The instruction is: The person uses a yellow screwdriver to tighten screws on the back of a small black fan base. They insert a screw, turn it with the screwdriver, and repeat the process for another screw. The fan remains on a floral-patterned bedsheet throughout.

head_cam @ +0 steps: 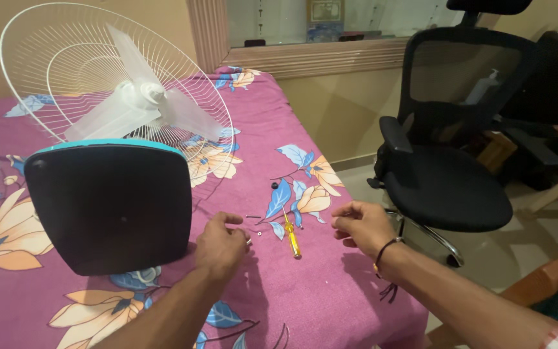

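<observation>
Picking loose screws (254, 216) off the bed: left hand (222, 245) curled over them, grip unclear; right hand (361, 223) loosely curled, empty. Screwdriver (291, 236) between.

Yellow screwdriver (291, 238) on magenta floral sheet (305, 284); black, teal-edged fan base (111, 207).

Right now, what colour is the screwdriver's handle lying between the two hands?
Yellow, with a reddish tip; the screwdriver lies on the floral purple sheet. The head view shows it best.
</observation>
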